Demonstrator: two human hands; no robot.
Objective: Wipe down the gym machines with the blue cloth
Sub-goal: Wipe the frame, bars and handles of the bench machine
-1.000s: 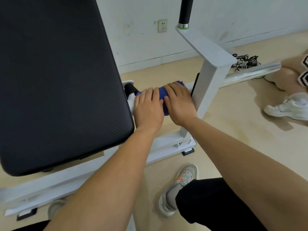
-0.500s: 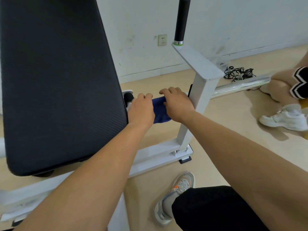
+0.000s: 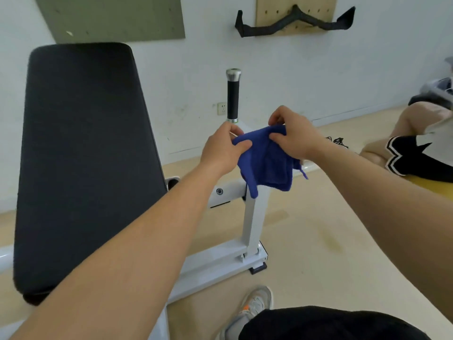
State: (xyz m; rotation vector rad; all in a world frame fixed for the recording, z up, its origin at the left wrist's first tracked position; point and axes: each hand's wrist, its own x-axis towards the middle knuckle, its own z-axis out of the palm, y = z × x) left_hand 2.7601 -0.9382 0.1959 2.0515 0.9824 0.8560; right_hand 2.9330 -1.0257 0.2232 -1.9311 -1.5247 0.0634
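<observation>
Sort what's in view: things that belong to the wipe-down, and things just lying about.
Job: blue cloth, pinched by left hand and right hand; black pad; white frame; upright handle.
Lying about: black bar on the wall pegboard; tangled cord on the floor; wall socket.

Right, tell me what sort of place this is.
Most likely a small gym or training room: a black padded backrest on a white steel frame, an upright handle with a black grip, and a black cable-attachment bar hanging on a wall pegboard.
</observation>
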